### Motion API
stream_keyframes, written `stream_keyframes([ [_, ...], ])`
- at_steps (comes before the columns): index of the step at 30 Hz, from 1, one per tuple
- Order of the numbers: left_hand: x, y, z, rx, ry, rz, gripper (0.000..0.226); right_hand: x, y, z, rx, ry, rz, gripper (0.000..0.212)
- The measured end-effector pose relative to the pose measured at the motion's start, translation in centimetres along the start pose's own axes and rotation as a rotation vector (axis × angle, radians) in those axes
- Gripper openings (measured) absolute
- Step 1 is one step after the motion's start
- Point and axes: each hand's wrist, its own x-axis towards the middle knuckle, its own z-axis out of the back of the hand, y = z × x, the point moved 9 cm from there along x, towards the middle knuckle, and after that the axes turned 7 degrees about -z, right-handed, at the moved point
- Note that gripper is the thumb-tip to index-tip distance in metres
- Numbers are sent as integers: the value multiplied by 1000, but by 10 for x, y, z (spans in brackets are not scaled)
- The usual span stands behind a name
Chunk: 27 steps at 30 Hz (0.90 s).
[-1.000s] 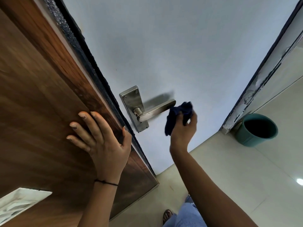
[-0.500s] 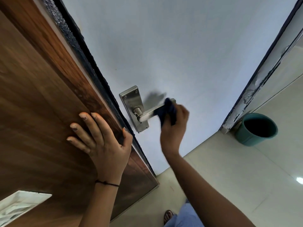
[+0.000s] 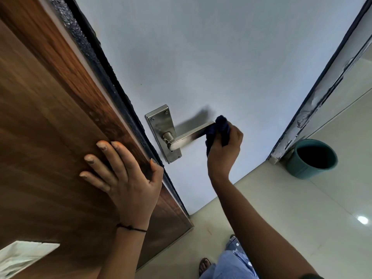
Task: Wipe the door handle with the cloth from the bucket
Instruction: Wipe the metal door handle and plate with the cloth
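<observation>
Head view: the wiping step is judged to be under way. The dark blue cloth (image 3: 218,130) is bunched in the right hand (image 3: 226,150), whose fingers are closed around it, and it is pressed against the free end of the door handle (image 3: 191,135). The handle is a steel lever, mounted on a steel backplate (image 3: 161,125) near the edge of the pale door (image 3: 221,57); the lever sticks out to the right, roughly level. The left hand (image 3: 124,174) is laid flat on the brown wood panel (image 3: 50,137), fingers spread, nothing held, thumb near the dark door edge; it is judged to be steadying the door. A green bucket (image 3: 312,160) stands on the tiled floor (image 3: 302,208), well apart from the handle, beside the chipped door frame (image 3: 314,107).

Next move, as a judgement: the cloth would need to be drawn along the lever toward the pivot, then over the backplate, with pressure kept light so the lever is not pushed down and the door not swung.

Hard to make out: the lever tip is covered by the cloth, so contact there is inferred. The right hand's fingertips are hidden behind the cloth. The bucket's inside is dark; contents cannot be told. Whether the cloth is wet cannot be told. A pale object (image 3: 24,256) at bottom left is cut off and unidentified. Only a sandalled foot (image 3: 204,265) and a blue trouser leg (image 3: 231,262) show below.
</observation>
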Motion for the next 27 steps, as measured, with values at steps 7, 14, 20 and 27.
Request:
stream_keyframes([
  [7,-1,-1,-1,12,0,-4,96,-62,19,-34,-319,240,251,41],
  [14,-2,-2,-1,8,41,-14,98,-109,58,-92,-1096,493,677,48],
  [20,-2,-1,-1,-11,45,-3,102,-108,68,-108,-1327,659,847,59],
  [27,-1,-1,-1,-16,22,-1,94,-63,75,-82,-1279,742,723,57],
])
